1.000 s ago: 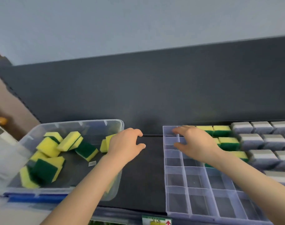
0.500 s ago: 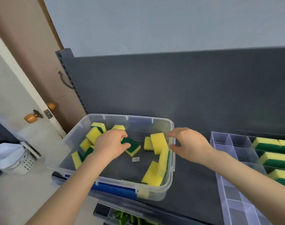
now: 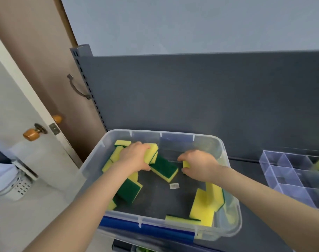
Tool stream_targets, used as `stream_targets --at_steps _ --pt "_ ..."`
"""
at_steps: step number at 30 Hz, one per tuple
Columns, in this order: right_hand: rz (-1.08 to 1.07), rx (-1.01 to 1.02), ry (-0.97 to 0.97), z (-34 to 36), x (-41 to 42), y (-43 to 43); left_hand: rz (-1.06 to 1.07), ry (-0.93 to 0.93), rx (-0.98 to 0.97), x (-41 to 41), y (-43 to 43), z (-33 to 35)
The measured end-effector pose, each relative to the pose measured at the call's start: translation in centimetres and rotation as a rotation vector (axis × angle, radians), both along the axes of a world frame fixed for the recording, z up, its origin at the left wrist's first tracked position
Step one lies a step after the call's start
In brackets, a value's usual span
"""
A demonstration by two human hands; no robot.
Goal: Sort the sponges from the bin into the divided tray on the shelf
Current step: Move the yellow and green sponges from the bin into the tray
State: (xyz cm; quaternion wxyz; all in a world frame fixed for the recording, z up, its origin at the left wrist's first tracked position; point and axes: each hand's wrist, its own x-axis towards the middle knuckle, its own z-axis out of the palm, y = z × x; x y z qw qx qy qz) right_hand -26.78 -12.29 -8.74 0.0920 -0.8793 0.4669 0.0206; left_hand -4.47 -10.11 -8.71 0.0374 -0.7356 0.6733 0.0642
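1. Inside the clear bin [image 3: 226,157], the left hand [image 3: 135,158] curls its fingers round a yellow sponge [image 3: 152,151].
2. The right hand [image 3: 199,165], also inside the bin, pinches a second sponge [image 3: 186,164].
3. The divided tray [image 3: 285,179] stands right of the bin.

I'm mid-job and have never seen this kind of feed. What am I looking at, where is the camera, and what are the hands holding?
There is no machine here. These are a person's two bare hands, filmed by one camera worn on the head, looking forward and down. A clear bin on the dark shelf holds loose yellow-and-green sponges. The left hand grips a yellow sponge at the back of the bin. The right hand curls round a second sponge, mostly hidden under its fingers. The divided tray sits to the right, apart from the bin.
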Motion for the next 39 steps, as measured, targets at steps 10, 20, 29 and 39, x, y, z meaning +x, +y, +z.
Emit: stream_targets --at_steps 10,20,29,39 --pt "-0.102 0.065 0.079 -3.3 5.6 -1.6 -0.028 0.098 -0.105 1.3 -1.5 -2.9" --pt "-0.12 0.107 0.319 -4.3 6.5 -1.4 0.017 0.205 -0.373 1.6 -1.8 -2.0" --pt "-0.143 0.154 0.105 -3.7 5.9 -1.4 0.018 0.222 -0.391 1.6 -1.7 -1.9" --pt "-0.236 0.068 -0.069 -2.3 4.0 -1.9 0.044 0.225 -0.423 1.6 -1.5 -1.4"
